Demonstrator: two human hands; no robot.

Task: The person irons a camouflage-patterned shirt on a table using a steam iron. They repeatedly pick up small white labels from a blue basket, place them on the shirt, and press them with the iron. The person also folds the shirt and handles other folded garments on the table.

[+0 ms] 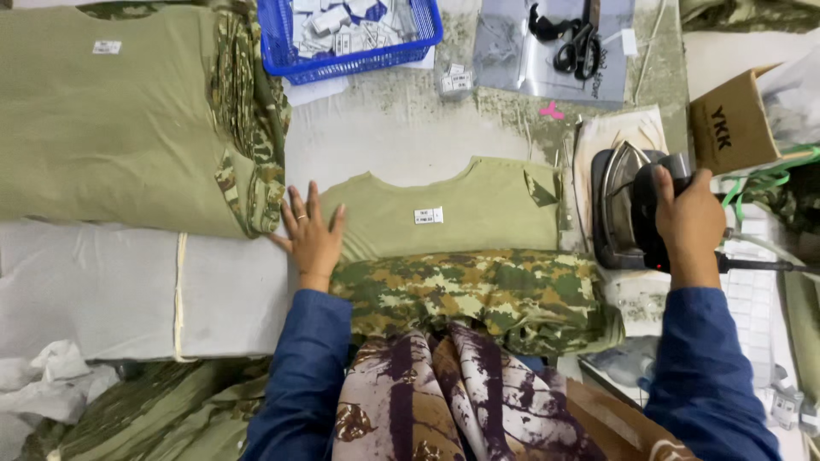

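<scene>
Worn, stained grey-white padded ironing table (401, 128), covered in cloth. Directly on it: folded olive-green shirt with camouflage sleeve and small white tag (461, 213) at centre; stack of folded olive and camouflage garments (128, 119) at far left; blue plastic mesh basket of white tags (350, 34) at top; black-handled scissors on a clear plastic sheet (572, 38); small pink scrap (552, 110); dark electric iron (628, 205) standing at right.

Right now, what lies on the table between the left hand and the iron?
In the head view, a folded olive shirt with a small white tag spans the gap between the left hand and the iron, which the right hand grips.
</scene>
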